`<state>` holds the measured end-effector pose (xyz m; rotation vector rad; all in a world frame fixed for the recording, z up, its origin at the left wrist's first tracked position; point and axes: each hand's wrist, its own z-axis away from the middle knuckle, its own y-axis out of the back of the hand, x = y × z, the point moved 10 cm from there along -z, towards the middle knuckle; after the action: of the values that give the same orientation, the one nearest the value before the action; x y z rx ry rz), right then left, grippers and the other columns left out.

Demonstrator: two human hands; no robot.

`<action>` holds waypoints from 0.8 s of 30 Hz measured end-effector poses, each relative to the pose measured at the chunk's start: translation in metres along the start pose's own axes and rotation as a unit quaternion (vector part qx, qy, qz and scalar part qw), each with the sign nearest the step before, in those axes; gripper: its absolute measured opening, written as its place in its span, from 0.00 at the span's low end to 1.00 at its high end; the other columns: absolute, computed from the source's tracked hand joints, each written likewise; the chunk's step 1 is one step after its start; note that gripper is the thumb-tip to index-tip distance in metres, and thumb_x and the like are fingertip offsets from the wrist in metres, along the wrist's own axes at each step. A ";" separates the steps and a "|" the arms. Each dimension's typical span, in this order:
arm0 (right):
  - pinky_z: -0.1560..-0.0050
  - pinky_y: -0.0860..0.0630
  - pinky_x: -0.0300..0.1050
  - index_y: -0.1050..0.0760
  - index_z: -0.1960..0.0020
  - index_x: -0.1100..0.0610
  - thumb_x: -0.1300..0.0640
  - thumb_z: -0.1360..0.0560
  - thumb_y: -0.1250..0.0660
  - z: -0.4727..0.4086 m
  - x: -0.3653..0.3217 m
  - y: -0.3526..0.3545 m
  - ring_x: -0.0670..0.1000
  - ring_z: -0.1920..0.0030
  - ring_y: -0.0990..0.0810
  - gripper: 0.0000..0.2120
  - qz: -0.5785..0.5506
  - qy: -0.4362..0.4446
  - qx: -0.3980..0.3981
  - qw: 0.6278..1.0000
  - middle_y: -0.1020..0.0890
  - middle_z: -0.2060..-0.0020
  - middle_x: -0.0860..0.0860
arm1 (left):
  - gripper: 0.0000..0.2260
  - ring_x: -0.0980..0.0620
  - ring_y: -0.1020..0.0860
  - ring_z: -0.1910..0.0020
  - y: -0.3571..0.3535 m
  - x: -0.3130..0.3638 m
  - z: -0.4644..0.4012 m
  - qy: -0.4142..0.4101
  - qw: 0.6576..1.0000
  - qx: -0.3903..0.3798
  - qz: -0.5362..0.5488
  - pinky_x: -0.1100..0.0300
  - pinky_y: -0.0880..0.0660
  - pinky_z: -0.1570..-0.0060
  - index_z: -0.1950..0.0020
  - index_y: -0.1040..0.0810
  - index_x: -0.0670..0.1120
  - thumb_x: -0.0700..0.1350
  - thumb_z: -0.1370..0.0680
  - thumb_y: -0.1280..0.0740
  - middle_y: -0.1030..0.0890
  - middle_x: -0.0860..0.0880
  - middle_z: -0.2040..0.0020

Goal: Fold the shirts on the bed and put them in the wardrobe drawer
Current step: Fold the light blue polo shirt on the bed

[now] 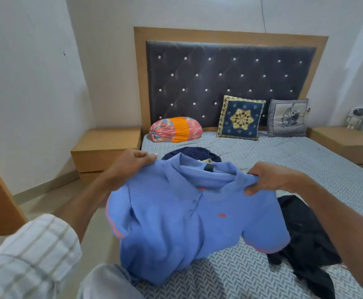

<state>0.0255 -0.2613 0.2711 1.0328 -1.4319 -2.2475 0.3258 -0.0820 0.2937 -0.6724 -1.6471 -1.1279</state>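
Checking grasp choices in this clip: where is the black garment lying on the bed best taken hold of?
Probably at its upper edge near the right hand, coming from above: the black garment lies crumpled on the bed, no collar or shoulders showing, partly under the blue polo shirt.

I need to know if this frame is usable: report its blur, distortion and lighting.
Head view: wide-angle distortion bows the headboard and tilts the walls; light is soft and even, without glare or hard shadows; the blue polo shirt is slightly motion-blurred, as is the striped sleeve; the left hand and right hand, each gripping a shoulder of it, stay readable; the cushions behind are fairly sharp.
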 end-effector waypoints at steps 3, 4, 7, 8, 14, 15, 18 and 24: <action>0.69 0.40 0.43 0.27 0.66 0.60 0.54 0.24 0.26 0.007 0.014 0.032 0.50 0.70 0.35 0.16 -0.155 -0.004 0.087 0.984 0.32 0.73 0.51 | 0.17 0.54 0.27 0.66 0.003 0.014 0.001 -0.030 0.968 -0.088 -0.232 0.57 0.31 0.63 0.60 0.20 0.46 0.58 0.35 0.22 0.19 0.45 0.65; 0.69 0.40 0.43 0.25 0.63 0.61 0.53 0.23 0.28 0.009 0.021 0.039 0.51 0.69 0.34 0.16 -0.200 -0.014 0.114 0.973 0.31 0.70 0.53 | 0.15 0.56 0.28 0.68 0.005 0.014 -0.001 -0.034 0.948 -0.098 -0.301 0.57 0.32 0.63 0.59 0.20 0.47 0.57 0.36 0.24 0.22 0.49 0.67; 0.71 0.42 0.43 0.25 0.59 0.61 0.54 0.20 0.31 0.014 0.029 0.049 0.50 0.70 0.38 0.13 -0.221 -0.036 0.149 0.963 0.35 0.68 0.54 | 0.07 0.56 0.30 0.72 0.013 0.015 -0.013 -0.033 0.918 -0.053 -0.393 0.59 0.34 0.67 0.61 0.19 0.47 0.49 0.26 0.27 0.27 0.54 0.72; 0.72 0.43 0.43 0.25 0.58 0.61 0.55 0.20 0.32 0.014 0.031 0.048 0.50 0.72 0.40 0.13 -0.218 -0.043 0.149 0.964 0.36 0.69 0.54 | 0.08 0.55 0.29 0.71 0.015 0.015 -0.016 -0.023 0.903 -0.026 -0.428 0.59 0.34 0.68 0.62 0.19 0.48 0.48 0.24 0.29 0.26 0.53 0.72; 0.72 0.23 0.43 0.21 0.50 0.66 0.61 0.18 0.36 -0.007 0.051 0.028 0.53 0.68 0.26 0.09 -0.305 -0.117 0.157 0.932 0.27 0.64 0.56 | 0.08 0.43 0.17 0.71 0.000 -0.017 -0.049 0.114 0.911 0.003 -0.397 0.51 0.18 0.64 0.52 0.20 0.42 0.39 0.23 0.40 0.17 0.41 0.61; 0.70 0.19 0.45 0.21 0.48 0.66 0.62 0.18 0.36 -0.011 0.053 0.026 0.54 0.64 0.21 0.08 -0.334 -0.127 0.161 0.920 0.23 0.60 0.57 | 0.08 0.41 0.16 0.66 -0.002 -0.022 -0.056 0.134 0.941 0.019 -0.311 0.47 0.17 0.62 0.51 0.22 0.39 0.35 0.24 0.39 0.17 0.39 0.56; 0.65 0.15 0.52 0.22 0.46 0.69 0.68 0.19 0.38 -0.030 0.066 0.033 0.60 0.57 0.16 0.07 -0.447 -0.145 0.196 0.861 0.18 0.52 0.61 | 0.08 0.41 0.21 0.57 -0.014 -0.039 -0.091 0.190 0.972 0.116 0.073 0.45 0.17 0.66 0.51 0.26 0.35 0.26 0.23 0.42 0.25 0.37 0.53; 0.63 0.16 0.50 0.23 0.55 0.61 0.70 0.19 0.42 -0.067 0.054 0.140 0.56 0.60 0.19 0.12 -0.571 -0.040 0.357 0.738 0.20 0.58 0.55 | 0.24 0.53 0.19 0.62 -0.020 0.059 -0.166 0.058 0.956 0.108 0.265 0.63 0.20 0.62 0.64 0.15 0.44 0.27 0.21 0.45 0.16 0.50 0.66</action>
<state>0.0153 -0.4033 0.3540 2.6998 -2.1236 -2.3459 0.3571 -0.2460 0.3546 -0.8237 -1.3510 -0.5786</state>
